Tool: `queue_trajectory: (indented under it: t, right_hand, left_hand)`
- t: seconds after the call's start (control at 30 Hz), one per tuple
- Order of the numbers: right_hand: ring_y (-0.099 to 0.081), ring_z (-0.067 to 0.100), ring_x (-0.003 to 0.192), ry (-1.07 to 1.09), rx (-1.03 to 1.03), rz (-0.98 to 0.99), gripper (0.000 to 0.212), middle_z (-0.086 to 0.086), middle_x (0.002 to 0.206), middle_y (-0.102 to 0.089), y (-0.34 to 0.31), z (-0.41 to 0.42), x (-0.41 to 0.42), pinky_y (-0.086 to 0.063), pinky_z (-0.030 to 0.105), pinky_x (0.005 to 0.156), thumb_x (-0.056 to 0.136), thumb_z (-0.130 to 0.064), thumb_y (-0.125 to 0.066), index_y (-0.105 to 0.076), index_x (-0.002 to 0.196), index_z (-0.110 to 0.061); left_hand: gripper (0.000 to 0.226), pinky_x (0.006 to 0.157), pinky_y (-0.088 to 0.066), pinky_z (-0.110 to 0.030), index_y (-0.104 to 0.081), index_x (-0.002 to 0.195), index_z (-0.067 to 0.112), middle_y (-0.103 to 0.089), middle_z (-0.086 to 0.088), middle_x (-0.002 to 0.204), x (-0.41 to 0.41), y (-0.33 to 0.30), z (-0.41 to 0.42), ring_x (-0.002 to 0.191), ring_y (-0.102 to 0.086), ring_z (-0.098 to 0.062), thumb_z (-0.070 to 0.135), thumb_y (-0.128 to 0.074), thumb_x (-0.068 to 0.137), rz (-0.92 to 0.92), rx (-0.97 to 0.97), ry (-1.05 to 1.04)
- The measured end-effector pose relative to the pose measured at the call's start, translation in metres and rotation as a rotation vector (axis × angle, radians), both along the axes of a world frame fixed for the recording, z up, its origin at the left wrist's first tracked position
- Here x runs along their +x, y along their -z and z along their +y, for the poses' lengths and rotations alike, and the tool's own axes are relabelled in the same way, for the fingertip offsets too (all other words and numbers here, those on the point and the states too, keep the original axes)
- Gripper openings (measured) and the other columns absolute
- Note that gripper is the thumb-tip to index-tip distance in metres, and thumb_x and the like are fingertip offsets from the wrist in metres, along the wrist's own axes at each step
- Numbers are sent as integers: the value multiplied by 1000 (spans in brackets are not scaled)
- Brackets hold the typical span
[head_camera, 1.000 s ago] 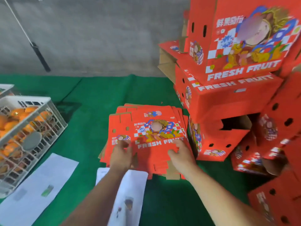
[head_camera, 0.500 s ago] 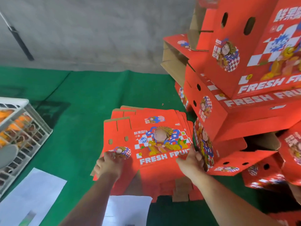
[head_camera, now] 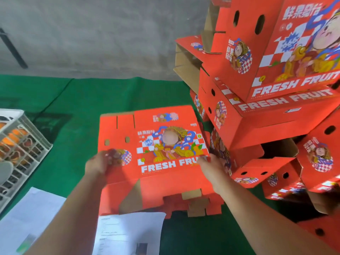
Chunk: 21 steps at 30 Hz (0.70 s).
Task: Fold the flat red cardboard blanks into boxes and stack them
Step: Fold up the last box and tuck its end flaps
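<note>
A flat red cardboard blank [head_camera: 152, 144] printed with "FRESH FRUIT" is lifted and tilted toward me above the pile of flat blanks [head_camera: 195, 203], whose edges show below it. My left hand [head_camera: 99, 165] grips the blank's left edge beside the round printed sticker. My right hand [head_camera: 211, 167] pinches its right edge near the end of the lettering. To the right rises a leaning stack of folded red boxes [head_camera: 266, 100], with more folded boxes [head_camera: 266, 173] tumbled at its foot.
A white plastic crate [head_camera: 24, 144] holding oranges stands at the left on the green cloth [head_camera: 82, 100]. White paper sheets [head_camera: 128, 234] lie near me, under my arms. A grey wall [head_camera: 92, 34] runs behind, with a dark pole leaning at far left.
Both hands took the top blank off the pile by its side edges and raised it, tilting its printed face toward me. The view shifted closer to the stack.
</note>
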State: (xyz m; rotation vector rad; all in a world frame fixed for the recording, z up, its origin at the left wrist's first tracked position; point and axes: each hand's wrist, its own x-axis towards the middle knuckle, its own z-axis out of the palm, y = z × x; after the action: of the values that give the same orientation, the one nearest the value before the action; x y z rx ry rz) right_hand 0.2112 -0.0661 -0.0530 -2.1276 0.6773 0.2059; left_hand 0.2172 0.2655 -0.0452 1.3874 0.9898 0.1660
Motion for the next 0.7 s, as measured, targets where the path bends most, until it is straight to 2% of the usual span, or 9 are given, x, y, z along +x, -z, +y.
queue_trajectory:
  t: [0.07,0.13,0.2,0.3,0.4,0.47,0.57,0.63,0.7]
  right_hand:
    - [-52,28,103,-60,74,-54,32,8,119,-50,-12,9,-5,-44,34,93,94,-36,-63,-65,119,-17]
    - [-51,20,93,-82,149,-117,20,1,111,-49,-23,18,-12,-44,35,90,90,-41,-65,-62,98,-23]
    - [-57,15,91,-113,191,-199,26,-8,101,-59,-30,25,-21,-50,36,90,85,-50,-61,-63,90,-24]
    - [-68,3,95,-296,217,-240,49,-22,90,-71,-43,37,-46,-51,22,77,83,-68,-51,-71,107,-30]
    - [-59,12,119,-348,255,-228,78,-16,127,-64,-52,45,-74,-48,40,104,72,-86,-48,-57,133,-38]
    - [-61,16,118,-313,307,-296,65,-11,125,-64,-57,40,-89,-48,42,103,76,-77,-55,-59,128,-37]
    - [-65,16,110,-272,350,-404,27,-6,118,-68,-68,29,-106,-52,35,93,95,-41,-66,-62,120,-31]
    - [-67,15,104,-270,371,-475,15,-7,111,-70,-80,19,-112,-52,26,84,98,-29,-67,-63,112,-32]
    - [-68,17,107,-288,395,-511,16,-2,115,-71,-94,8,-117,-54,33,92,99,-25,-66,-64,114,-30]
  left_hand:
    - [15,52,-51,-29,-68,76,12,-67,-1,56,-3,-15,6,44,-63,-16,25,-62,71,-164,-73,-114]
    - [31,69,-54,-36,-71,93,17,-68,-4,79,-19,-24,9,70,-65,-26,35,-60,70,-193,18,-195]
    - [35,78,-50,-27,-71,103,20,-65,3,89,-42,-30,8,87,-59,-24,45,-57,82,-199,115,-228]
    - [54,93,-55,-37,-75,101,20,-76,-2,103,-72,-36,0,99,-68,-26,64,-46,91,-203,20,-70]
    - [56,78,-59,-39,-82,92,28,-81,-4,101,-101,-47,-11,92,-76,-22,69,-44,95,-282,-162,71]
    - [56,81,-61,-43,-83,102,31,-79,-8,113,-115,-58,-19,101,-76,-26,68,-41,99,-382,-340,166]
    - [68,114,-41,-62,-64,142,23,-64,-16,142,-129,-77,-26,132,-60,-41,69,-35,102,-475,-505,360]
    - [76,115,-39,-64,-62,143,19,-63,-20,141,-139,-88,-30,131,-59,-44,75,-39,97,-472,-462,377]
    - [77,109,-46,-62,-60,144,15,-63,-21,141,-148,-96,-35,128,-62,-43,73,-42,97,-505,-378,351]
